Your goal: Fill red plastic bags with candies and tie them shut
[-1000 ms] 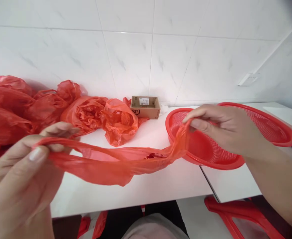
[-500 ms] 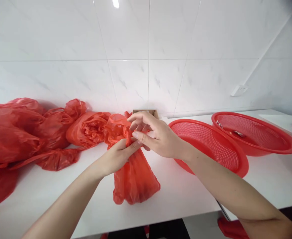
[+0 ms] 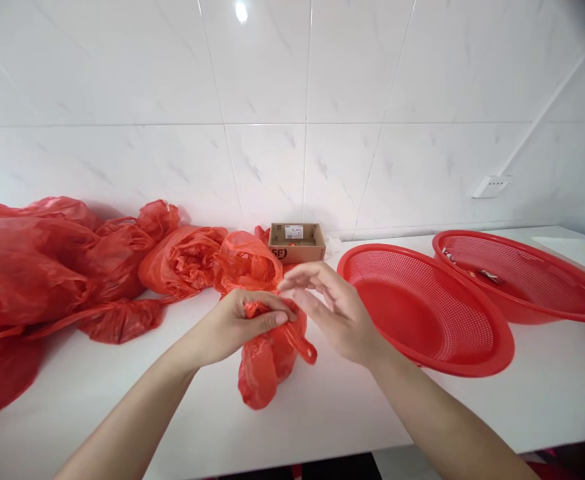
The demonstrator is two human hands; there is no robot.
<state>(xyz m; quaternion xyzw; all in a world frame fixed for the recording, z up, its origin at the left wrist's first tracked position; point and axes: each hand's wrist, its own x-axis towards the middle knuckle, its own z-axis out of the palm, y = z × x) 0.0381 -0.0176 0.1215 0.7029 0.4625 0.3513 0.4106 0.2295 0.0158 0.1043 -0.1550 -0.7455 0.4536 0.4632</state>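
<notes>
Gathered at its neck, a red plastic bag (image 3: 262, 377) is gripped in my left hand (image 3: 237, 323), thumb pressed against the fingers. A twisted loop of the bag sticks out to the right below the thumb, and its lower part hangs over the white table (image 3: 342, 420). My right hand (image 3: 340, 313) is just right of the bag with its fingers curved and apart, holding nothing that I can see. Its fingertips are near the bag's top edge; whether they touch it is unclear. Behind my hands lies another crumpled red plastic bag (image 3: 250, 257).
Filled red bags (image 3: 27, 267) are heaped along the left. A small cardboard box (image 3: 297, 250) stands against the tiled wall. To the right are a red perforated basket (image 3: 402, 313) and a second red basket (image 3: 532, 273) with small wrapped items in it.
My right hand has moved away from my left, to the right and down. The bag's neck has folded over, with a loop now showing on the right. The view has shifted slightly.
</notes>
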